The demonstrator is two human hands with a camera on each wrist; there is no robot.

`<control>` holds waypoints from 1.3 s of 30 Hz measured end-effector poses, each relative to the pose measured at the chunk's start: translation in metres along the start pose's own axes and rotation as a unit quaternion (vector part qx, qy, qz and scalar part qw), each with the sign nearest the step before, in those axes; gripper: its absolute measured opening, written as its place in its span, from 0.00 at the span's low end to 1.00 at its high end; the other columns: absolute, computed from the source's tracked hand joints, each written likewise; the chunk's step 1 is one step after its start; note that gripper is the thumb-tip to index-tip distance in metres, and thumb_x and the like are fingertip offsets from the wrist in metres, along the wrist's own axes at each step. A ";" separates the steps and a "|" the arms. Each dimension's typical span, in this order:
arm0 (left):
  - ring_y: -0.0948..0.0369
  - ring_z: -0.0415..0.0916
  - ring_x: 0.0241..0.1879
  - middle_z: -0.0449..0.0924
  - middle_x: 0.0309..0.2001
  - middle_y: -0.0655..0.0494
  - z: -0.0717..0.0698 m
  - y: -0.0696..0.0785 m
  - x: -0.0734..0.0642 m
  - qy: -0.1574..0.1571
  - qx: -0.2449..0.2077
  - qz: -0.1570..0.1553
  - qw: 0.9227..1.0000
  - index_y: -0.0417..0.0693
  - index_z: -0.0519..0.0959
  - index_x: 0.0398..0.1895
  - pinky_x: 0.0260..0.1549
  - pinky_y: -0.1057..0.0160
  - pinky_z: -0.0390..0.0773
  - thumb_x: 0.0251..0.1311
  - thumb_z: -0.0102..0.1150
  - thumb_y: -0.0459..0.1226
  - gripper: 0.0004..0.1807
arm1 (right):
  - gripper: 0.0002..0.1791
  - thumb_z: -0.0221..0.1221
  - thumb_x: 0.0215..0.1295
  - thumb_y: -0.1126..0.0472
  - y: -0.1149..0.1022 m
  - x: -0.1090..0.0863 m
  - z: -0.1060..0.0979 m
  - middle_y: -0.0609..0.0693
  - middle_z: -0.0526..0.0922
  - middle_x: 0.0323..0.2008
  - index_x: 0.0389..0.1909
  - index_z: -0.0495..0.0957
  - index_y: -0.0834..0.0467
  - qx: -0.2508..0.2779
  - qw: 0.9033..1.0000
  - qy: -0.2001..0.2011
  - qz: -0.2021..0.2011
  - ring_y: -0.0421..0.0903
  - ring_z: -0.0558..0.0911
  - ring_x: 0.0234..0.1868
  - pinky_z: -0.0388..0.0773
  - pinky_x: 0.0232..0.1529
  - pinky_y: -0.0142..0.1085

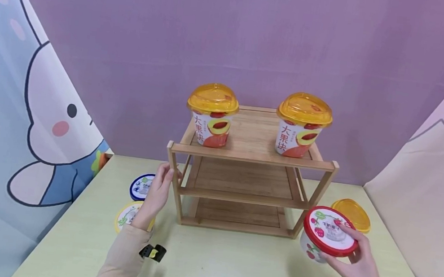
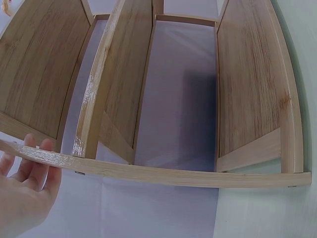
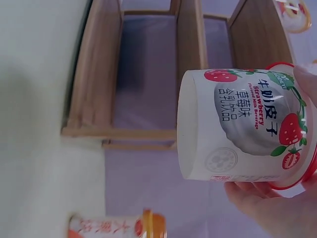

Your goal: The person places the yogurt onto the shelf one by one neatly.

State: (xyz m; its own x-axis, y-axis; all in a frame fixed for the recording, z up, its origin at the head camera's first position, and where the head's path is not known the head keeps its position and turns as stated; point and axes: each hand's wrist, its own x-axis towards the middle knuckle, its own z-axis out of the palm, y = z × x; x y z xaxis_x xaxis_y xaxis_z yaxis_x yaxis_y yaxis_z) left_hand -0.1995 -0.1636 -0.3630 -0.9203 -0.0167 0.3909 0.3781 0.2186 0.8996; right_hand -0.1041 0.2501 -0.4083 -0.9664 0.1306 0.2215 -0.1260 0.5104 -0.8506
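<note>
In my right hand point(image 1: 359, 261) I hold a strawberry milk cup point(image 1: 330, 231) with a red lid, raised in front of the rack's right side. The right wrist view shows its printed side point(image 3: 252, 124), with fingers and thumb around the lid end. My left hand point(image 1: 161, 191) holds the left front post of the three-level wooden rack point(image 1: 236, 195). In the left wrist view its fingers point(image 2: 39, 166) curl around that post. On the top shelf stand two fruit cups, the left one point(image 1: 213, 115) and the right one point(image 1: 302, 125), both with orange domed lids.
A blue-lidded cup point(image 1: 141, 186) and a yellow-lidded cup point(image 1: 126, 216) stand left of the rack, partly behind my left arm. Another orange-lidded cup point(image 1: 352, 213) stands at the right, partly hidden by the strawberry cup. A purple curtain point(image 1: 232, 36) hangs behind the table.
</note>
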 end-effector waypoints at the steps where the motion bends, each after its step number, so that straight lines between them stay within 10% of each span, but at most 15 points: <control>1: 0.46 0.68 0.41 0.68 0.37 0.31 0.000 0.000 0.000 0.000 -0.002 0.001 1.000 0.25 0.59 0.49 0.43 0.68 0.65 0.67 0.30 0.30 0.14 | 0.39 0.63 0.50 0.67 -0.003 0.001 0.001 0.55 0.54 0.56 0.61 0.52 0.58 0.004 1.000 -0.001 -0.009 0.31 0.59 0.47 0.71 0.34 0.19; 28: 0.42 0.67 0.41 0.68 0.37 0.31 0.001 -0.001 0.001 -0.001 -0.009 0.012 1.000 0.27 0.60 0.48 0.43 0.68 0.65 0.67 0.31 0.29 0.13 | 0.39 0.67 0.43 0.69 -0.075 0.031 0.050 0.59 0.57 0.56 0.56 0.57 0.63 0.058 0.994 -0.043 -0.076 0.50 0.61 0.54 0.63 0.43 0.17; 39: 0.46 0.68 0.41 0.71 0.36 0.38 0.000 -0.003 0.001 0.001 -0.006 0.007 1.000 0.26 0.60 0.49 0.44 0.68 0.65 0.67 0.31 0.29 0.14 | 0.40 0.67 0.44 0.67 -0.095 0.042 0.078 0.57 0.56 0.58 0.57 0.56 0.60 0.103 0.989 -0.088 -0.055 0.55 0.61 0.57 0.68 0.52 0.43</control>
State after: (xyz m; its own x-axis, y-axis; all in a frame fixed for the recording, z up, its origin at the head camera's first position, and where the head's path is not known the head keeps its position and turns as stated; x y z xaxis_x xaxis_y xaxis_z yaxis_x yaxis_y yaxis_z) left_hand -0.2011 -0.1647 -0.3651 -0.9147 -0.0159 0.4039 0.3921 0.2076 0.8962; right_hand -0.1497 0.1412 -0.3556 -0.9662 -0.0753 0.2465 -0.2574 0.3269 -0.9093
